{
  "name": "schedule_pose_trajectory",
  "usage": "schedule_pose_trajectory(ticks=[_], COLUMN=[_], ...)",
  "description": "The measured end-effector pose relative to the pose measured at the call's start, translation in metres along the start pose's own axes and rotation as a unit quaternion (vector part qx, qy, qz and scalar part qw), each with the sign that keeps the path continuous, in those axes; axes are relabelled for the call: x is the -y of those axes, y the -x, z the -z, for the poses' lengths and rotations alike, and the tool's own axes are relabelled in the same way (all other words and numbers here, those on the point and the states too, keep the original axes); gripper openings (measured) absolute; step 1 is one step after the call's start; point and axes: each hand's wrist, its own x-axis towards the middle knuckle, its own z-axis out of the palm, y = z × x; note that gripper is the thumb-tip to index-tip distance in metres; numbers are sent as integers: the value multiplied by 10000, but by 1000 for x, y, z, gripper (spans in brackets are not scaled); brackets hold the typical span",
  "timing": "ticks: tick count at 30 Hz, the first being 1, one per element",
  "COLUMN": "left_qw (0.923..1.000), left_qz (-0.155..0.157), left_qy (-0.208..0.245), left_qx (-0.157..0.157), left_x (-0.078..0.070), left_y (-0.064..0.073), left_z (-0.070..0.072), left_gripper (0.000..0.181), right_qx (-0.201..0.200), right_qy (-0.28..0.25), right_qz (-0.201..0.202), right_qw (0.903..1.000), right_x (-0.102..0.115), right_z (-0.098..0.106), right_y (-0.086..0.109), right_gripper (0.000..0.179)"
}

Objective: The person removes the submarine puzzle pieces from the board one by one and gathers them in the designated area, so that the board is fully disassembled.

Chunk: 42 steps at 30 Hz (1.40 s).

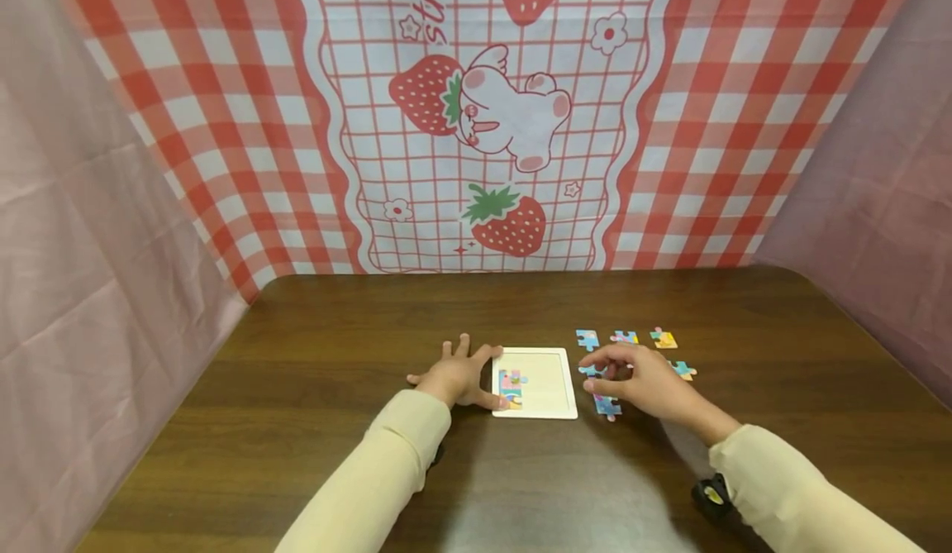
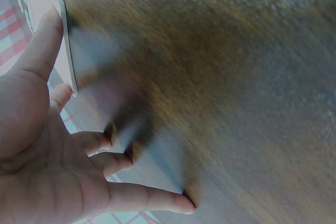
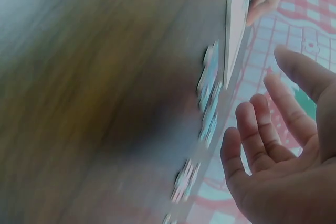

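Note:
A square cream puzzle tray lies flat on the table, with a few joined jigsaw pieces along its left side. My left hand rests at the tray's left edge, fingers spread; its thumb lies on the border and the index fingertip is at the upper left corner. To the right of the tray, my right hand is over loose jigsaw pieces, its fingers loosely bent. A gap shows between its thumb and fingertips in the right wrist view, with nothing held there.
Behind the right hand lie a blue piece, a multicoloured piece and a yellow one. Another piece sits just beyond its knuckles. A strawberry-print cloth hangs at the back edge of the brown table.

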Motion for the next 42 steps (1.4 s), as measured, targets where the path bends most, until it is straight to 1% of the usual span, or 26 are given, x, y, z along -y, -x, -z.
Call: schedule_pose_trajectory(ticks=[7,15,21,24,28,32,36,42], left_qw=[10000,10000,9999,10000,10000,10000,9999,9999], left_qz=[0,1,-17,-10,-1,24,49,73], left_qy=[29,57,86,71,37,20,-20,-58], left_qx=[30,-41,-58,-57,-64,-84,-92,-87], left_x=[2,3,2,2,2,3,2,2], left_y=[0,-3,-3,-3,-4,-3,-2,-2], left_z=[1,0,0,-1,-1,0,1,1], left_gripper=[83,83,83,83,83,84,85,85], right_qx=[40,109,109,152,189,124,29,-37], right_qy=[142,265,607,756,941,1252,1519,1689], right_qz=[-248,-459,-490,-619,-890,-1043,-1066,-956], right_qw=[9996,9985,9969,9951,9914,9866,9826,9810], right_x=[13,29,37,40,44,50,54,56], right_z=[-18,-38,-49,-54,-60,-65,-69,-72], right_y=[-14,-26,-36,-40,-45,-47,-49,-50], right_gripper=[27,27,23,22,19,18,17,17])
